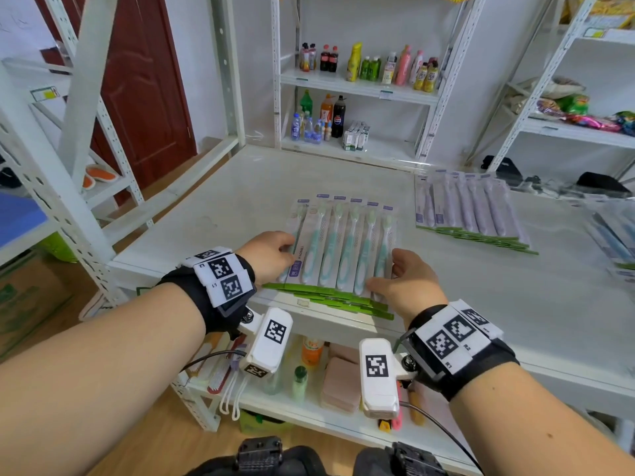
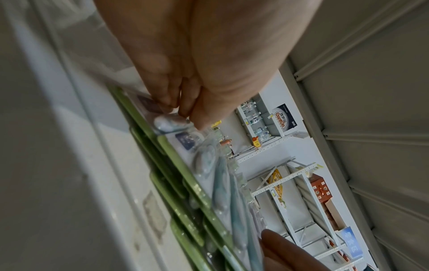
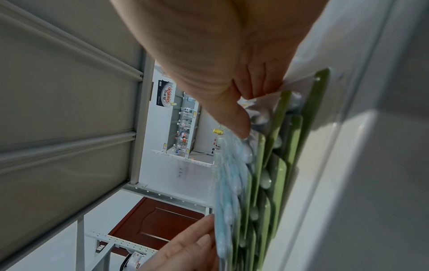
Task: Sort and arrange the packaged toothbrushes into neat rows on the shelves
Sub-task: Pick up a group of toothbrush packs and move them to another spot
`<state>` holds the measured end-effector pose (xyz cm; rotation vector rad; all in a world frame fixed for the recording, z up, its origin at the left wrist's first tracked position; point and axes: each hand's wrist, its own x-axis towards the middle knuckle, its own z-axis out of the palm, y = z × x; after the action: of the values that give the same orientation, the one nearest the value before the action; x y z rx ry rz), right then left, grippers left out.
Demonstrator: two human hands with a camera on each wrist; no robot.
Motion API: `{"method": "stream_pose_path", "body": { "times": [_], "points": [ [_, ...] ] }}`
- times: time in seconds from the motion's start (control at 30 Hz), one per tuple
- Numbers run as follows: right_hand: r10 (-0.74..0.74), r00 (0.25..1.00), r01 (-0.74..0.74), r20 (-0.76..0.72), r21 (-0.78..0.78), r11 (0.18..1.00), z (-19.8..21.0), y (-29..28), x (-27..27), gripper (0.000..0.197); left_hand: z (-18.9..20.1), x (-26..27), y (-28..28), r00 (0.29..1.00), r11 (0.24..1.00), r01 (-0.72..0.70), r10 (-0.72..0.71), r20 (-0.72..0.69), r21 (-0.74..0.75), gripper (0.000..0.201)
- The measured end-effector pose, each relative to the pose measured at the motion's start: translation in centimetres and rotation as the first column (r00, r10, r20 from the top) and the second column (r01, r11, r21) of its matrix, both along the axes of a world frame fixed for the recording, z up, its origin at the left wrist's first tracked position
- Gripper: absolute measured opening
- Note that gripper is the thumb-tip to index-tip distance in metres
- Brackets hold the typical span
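While the row of teal toothbrush packs [image 1: 343,245] lies flat on the white shelf [image 1: 213,214], close to its front edge, both hands bracket that row. The left hand [image 1: 269,257] sits at the row's left end, fingers curled together and pinching the outermost pack, as the left wrist view shows. The right hand [image 1: 409,281] sits at the row's right end, thumb and fingers closed on the edge pack. The packs overlap side by side, green card ends toward the person. A row of purple toothbrush packs [image 1: 470,207] lies right of the teal row, well apart from it
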<state>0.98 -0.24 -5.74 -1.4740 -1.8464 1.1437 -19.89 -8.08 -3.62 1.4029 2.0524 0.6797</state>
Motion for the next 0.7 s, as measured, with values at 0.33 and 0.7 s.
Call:
{"method": "stream_pose_path", "body": {
  "times": [0.33,0.7],
  "points": [
    [-0.003,0.999,0.002,0.037,0.017,1.0,0.0,1.1,0.0,0.079,0.2,0.1,0.8,0.999,1.0,0.03,-0.03,0.044,0.003,0.032],
    [-0.007,1.0,0.007,-0.001,0.036,0.999,-0.1,4.5,-1.2,0.062,0.2,-1.0,4.8,0.999,0.999,0.043,-0.044,0.004,0.023,0.032]
  ]
}}
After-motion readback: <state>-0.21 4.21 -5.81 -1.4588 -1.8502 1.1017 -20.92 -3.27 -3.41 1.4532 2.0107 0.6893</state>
